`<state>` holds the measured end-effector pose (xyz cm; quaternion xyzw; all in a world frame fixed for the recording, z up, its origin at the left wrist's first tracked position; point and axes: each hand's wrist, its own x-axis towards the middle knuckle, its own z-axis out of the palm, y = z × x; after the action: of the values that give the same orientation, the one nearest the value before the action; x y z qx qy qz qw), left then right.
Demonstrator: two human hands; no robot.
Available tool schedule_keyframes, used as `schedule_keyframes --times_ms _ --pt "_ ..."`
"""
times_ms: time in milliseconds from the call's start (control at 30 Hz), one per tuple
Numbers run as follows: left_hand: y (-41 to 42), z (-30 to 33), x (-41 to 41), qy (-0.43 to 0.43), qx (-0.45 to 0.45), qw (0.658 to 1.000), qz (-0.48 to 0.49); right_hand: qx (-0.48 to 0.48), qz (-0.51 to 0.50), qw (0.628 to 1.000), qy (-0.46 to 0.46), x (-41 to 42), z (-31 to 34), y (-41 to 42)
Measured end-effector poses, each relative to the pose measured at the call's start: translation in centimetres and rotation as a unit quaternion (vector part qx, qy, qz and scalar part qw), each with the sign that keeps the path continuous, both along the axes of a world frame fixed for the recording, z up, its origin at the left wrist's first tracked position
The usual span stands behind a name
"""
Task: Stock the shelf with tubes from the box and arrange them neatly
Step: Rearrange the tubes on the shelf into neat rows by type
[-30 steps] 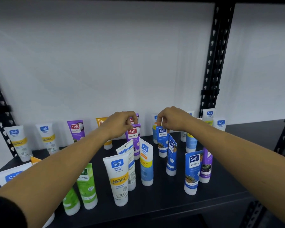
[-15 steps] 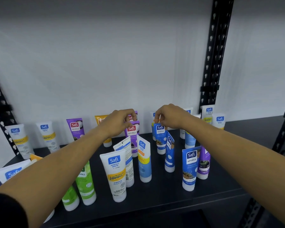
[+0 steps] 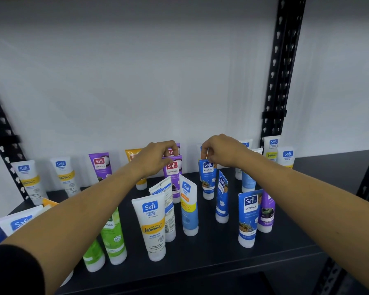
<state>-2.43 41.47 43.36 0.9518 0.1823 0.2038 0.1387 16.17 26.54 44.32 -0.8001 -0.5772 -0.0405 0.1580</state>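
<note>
On the black shelf, both hands pinch upright tubes by their top crimps.
Left hand pinches a purple tube; right hand pinches a blue tube; four purple tubes visible.

Left hand pinching purple tube; right hand pinching blue tube; both upright on shelf.

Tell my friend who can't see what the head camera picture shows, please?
Two bare arms reach over a black shelf crowded with standing tubes: the left hand pinches the top of a purple tube, and the right hand pinches the top of a blue tube. White, green, yellow and blue tubes stand around them before a white wall.
</note>
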Motion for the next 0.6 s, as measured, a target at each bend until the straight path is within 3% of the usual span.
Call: schedule_keyframes --times_ms 600 --pt "0.32 -0.01 -0.21 0.008 0.004 1.0 -0.005 -0.015 -0.021 1.0 -0.012 -0.23 0.13 -0.14"
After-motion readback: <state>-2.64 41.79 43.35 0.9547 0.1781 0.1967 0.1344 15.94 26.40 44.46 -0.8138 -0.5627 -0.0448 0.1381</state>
